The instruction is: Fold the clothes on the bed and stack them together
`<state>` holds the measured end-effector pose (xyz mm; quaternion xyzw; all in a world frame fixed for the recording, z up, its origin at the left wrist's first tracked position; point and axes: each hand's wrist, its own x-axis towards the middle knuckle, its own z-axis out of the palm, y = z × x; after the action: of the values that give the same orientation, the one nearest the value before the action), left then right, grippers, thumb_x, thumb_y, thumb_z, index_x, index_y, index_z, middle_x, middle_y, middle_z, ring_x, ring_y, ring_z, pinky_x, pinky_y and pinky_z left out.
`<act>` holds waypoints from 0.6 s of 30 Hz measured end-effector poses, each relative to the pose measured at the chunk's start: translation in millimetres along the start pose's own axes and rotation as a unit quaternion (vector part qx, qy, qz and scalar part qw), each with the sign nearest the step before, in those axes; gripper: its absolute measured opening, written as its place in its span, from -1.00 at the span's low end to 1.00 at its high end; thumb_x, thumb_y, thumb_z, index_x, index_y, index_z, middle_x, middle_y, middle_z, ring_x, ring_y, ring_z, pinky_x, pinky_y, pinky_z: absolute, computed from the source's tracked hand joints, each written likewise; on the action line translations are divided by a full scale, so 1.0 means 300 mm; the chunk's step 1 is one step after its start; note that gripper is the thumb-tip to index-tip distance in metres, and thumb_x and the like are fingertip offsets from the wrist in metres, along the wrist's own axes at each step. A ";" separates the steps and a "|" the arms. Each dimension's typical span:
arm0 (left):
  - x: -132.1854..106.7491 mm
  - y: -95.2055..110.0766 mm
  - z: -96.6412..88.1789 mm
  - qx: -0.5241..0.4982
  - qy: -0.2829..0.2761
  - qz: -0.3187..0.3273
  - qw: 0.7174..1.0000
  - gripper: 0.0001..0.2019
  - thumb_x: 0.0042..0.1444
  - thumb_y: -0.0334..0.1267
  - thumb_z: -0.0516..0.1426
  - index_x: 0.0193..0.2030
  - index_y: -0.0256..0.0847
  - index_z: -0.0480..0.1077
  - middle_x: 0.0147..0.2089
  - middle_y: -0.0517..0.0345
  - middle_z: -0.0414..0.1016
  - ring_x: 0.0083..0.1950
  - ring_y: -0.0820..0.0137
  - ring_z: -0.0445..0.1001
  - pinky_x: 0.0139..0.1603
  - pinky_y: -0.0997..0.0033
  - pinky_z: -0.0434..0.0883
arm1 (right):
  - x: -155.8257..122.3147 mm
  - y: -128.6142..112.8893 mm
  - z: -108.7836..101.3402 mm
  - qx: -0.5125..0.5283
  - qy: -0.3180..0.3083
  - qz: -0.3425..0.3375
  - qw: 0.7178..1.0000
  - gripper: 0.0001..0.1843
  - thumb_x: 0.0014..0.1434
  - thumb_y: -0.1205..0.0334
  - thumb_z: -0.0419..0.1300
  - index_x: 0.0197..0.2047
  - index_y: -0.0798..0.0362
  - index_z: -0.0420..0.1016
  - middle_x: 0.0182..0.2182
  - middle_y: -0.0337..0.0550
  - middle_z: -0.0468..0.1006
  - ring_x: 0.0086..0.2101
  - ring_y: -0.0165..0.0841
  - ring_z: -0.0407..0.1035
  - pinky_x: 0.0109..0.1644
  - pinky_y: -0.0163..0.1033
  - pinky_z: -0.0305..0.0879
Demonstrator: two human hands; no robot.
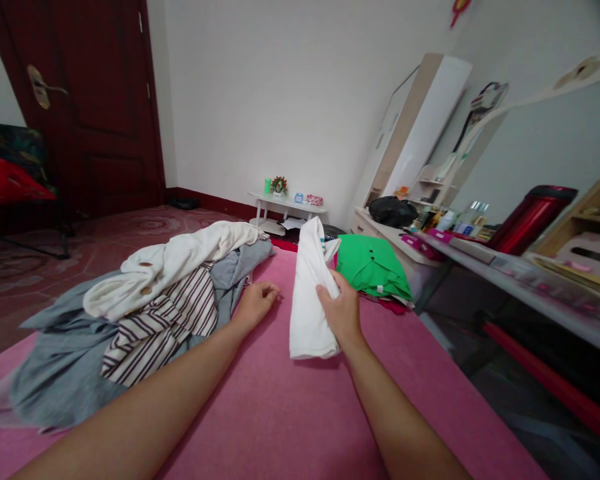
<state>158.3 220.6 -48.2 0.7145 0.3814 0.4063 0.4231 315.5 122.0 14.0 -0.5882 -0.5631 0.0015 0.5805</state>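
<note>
White folded garment [307, 307] is mid-frame, gripped by my right hand [344, 308]; my left hand [256, 305], half-open, holds nothing. With only one side held, its folds could slip loose.

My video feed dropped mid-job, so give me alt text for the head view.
The right hand holds a folded white cloth over a pink surface; the left hand, loosely curled, holds nothing. Rumpled clothes lie to the left, a folded green garment to the right.

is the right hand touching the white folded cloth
Touching: the head view shows the right hand gripping the white folded cloth at its side, thumb lying over its surface.
</note>
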 end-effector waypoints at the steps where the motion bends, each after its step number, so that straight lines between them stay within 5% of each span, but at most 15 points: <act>1: -0.001 -0.012 -0.002 0.009 -0.001 0.001 1.000 -0.85 0.08 -0.34 0.09 -0.36 -0.28 0.48 -0.35 0.05 0.56 -0.30 0.37 0.49 -0.23 0.43 0.38 | 0.020 -0.021 -0.018 -0.014 0.024 -0.009 1.000 -0.58 0.02 0.22 0.12 -0.04 0.15 0.47 -0.14 -0.03 0.56 -0.18 -0.22 0.43 -0.04 -0.16 0.33; 6: -0.035 0.012 0.031 0.175 -0.034 0.033 0.983 -0.83 0.00 -0.37 0.14 -0.30 -0.10 0.55 -0.22 0.18 0.60 -0.15 0.33 0.50 -0.14 0.42 0.33 | 0.230 0.012 -0.175 -0.166 0.098 -0.052 0.980 -0.57 0.01 0.20 0.15 -0.03 0.12 0.50 -0.18 -0.04 0.58 -0.22 -0.20 0.45 -0.07 -0.15 0.32; 11: -0.034 0.038 0.055 0.264 -0.045 0.035 0.963 -0.80 0.06 -0.30 0.11 -0.24 -0.03 0.55 -0.20 0.24 0.59 -0.19 0.34 0.50 -0.24 0.44 0.30 | 0.495 0.139 -0.325 -0.374 0.116 -0.009 0.920 -0.54 0.04 0.19 0.14 0.03 0.08 0.48 -0.17 0.03 0.58 -0.19 -0.10 0.45 -0.09 -0.09 0.31; 14: -0.027 0.034 0.055 0.266 -0.048 0.034 0.962 -0.80 0.05 -0.30 0.11 -0.25 -0.03 0.55 -0.20 0.24 0.59 -0.19 0.34 0.50 -0.24 0.44 0.30 | 0.582 0.232 -0.364 -0.457 0.088 0.030 0.885 -0.51 0.06 0.16 0.16 0.09 0.03 0.44 -0.14 0.08 0.56 -0.15 -0.06 0.44 -0.09 -0.05 0.30; 18: -0.025 0.031 0.056 0.260 -0.045 0.043 0.964 -0.78 0.03 -0.34 0.09 -0.25 -0.06 0.55 -0.18 0.21 0.58 -0.15 0.35 0.50 -0.15 0.44 0.30 | 0.608 0.404 -0.358 -0.415 -0.013 0.094 0.905 -0.51 0.10 0.06 0.17 0.06 0.12 0.45 -0.09 0.12 0.54 -0.10 -0.12 0.43 -0.08 -0.15 0.31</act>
<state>172.5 205.7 -46.9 0.8331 0.4236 0.2782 0.2216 532.6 207.4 85.1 -0.8258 -0.4626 -0.1699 0.2741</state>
